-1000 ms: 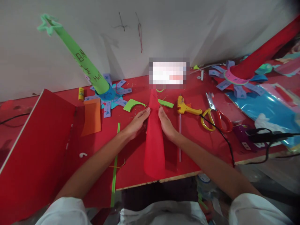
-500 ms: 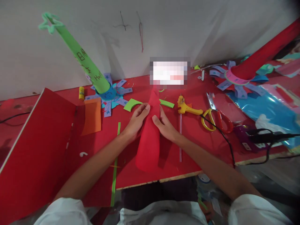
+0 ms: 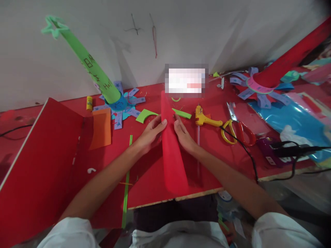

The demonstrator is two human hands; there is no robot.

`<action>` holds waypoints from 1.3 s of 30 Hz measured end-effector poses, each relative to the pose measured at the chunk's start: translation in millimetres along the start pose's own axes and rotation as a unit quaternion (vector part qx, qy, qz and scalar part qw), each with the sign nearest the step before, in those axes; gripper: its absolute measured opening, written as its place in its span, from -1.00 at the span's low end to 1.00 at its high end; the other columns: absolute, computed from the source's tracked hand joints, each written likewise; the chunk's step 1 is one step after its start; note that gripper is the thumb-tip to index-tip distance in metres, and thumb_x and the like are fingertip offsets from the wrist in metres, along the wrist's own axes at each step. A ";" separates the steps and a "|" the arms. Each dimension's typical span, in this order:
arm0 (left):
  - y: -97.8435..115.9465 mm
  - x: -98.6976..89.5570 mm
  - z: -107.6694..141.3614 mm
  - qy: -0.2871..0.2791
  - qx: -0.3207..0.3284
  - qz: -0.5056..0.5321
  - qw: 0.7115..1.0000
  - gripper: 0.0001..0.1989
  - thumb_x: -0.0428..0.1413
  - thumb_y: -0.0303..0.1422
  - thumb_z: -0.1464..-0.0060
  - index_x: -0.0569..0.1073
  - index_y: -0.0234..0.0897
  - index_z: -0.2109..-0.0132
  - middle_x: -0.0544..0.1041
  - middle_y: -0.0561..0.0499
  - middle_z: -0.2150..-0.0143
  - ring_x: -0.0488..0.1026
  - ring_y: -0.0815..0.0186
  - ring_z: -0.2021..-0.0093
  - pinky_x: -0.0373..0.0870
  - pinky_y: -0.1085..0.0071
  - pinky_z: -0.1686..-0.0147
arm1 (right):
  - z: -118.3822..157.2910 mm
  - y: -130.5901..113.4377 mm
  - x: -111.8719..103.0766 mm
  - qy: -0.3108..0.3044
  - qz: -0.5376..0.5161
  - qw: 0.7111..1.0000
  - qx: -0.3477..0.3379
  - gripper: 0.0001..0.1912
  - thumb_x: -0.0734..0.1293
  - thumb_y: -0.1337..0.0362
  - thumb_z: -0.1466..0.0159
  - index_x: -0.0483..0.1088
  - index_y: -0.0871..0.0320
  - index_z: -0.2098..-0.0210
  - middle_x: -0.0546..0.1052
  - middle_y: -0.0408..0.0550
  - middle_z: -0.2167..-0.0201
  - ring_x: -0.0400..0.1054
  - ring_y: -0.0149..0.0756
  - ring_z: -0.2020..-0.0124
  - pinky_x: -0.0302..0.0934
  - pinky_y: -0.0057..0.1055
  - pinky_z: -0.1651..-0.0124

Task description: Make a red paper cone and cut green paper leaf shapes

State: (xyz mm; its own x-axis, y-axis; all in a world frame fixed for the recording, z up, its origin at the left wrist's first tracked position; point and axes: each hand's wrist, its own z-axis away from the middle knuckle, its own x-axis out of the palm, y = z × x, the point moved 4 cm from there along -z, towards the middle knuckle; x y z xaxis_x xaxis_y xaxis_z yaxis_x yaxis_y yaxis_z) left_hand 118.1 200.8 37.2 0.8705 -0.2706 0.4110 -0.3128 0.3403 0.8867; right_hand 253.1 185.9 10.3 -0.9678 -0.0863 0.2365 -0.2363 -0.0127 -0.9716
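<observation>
A rolled red paper cone [image 3: 172, 162] lies between my two hands, its wide end toward me and its narrow end pointing at the wall. My left hand [image 3: 151, 134] grips its left side, thumb on top and fingers partly hidden behind. On the opposite side, my right hand [image 3: 184, 136] holds the cone's right edge with fingers curled against it. Beyond the hands are a curved green paper piece [image 3: 143, 116] and a green strip [image 3: 182, 113]. A yellow hot glue gun [image 3: 203, 117] with a clear glue stick rests just right of my right hand.
Scissors [image 3: 234, 127], a purple box [image 3: 270, 151] with black cables and a blue plastic sheet [image 3: 279, 117] lie right. A green paper tower [image 3: 90, 63] stands back left, near a glue stick tube [image 3: 89, 103] and orange paper [image 3: 101, 129]. A red board [image 3: 43, 165] rises left.
The red cone has turned: its wide end swung right and its narrow end moved slightly left. My right thumb has shifted from the cone's top toward its right edge.
</observation>
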 end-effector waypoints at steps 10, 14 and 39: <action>14.3 0.3 -1.1 0.069 0.103 -0.055 0.991 -0.48 0.44 -0.07 -0.04 0.51 -0.22 -0.04 0.63 -0.12 -0.09 0.61 0.15 -0.08 0.56 0.28 -0.08 | 4.0 -13.5 8.8 -0.056 -0.022 0.998 0.004 -0.18 0.48 -0.12 -0.30 0.20 -0.23 -0.46 0.17 -0.16 -0.57 0.15 -0.06 -0.53 0.16 0.05 -0.53; 11.0 3.9 0.9 0.061 0.099 -0.056 0.992 -0.47 0.43 -0.06 -0.06 0.49 -0.21 -0.06 0.62 -0.12 -0.10 0.60 0.15 -0.09 0.56 0.26 -0.09 | 2.7 -10.8 7.3 -0.049 0.004 0.999 -0.008 -0.20 0.46 -0.15 -0.30 0.23 -0.18 -0.45 0.15 -0.16 -0.58 0.00 -0.13 -0.60 -0.08 -0.01 -0.62; 13.8 17.7 15.2 0.025 0.049 -0.128 0.990 -0.58 0.27 -0.14 -0.27 0.47 -0.20 -0.17 0.60 -0.10 -0.16 0.57 0.07 -0.18 0.59 0.25 -0.12 | -7.7 -21.0 -14.3 0.056 -0.047 0.995 -0.069 -0.61 0.50 -0.11 -0.30 0.37 0.02 0.32 0.32 -0.27 0.50 0.15 -0.46 0.60 -0.02 -0.45 0.61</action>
State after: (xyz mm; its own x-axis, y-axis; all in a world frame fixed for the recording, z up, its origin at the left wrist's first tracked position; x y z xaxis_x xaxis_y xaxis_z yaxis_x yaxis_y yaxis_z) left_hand 123.4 187.1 59.9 0.9429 -0.2911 0.1616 -0.1129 0.1771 0.9777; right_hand 271.2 195.1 27.3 -0.9424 0.0203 0.3339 -0.3292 0.1220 -0.9364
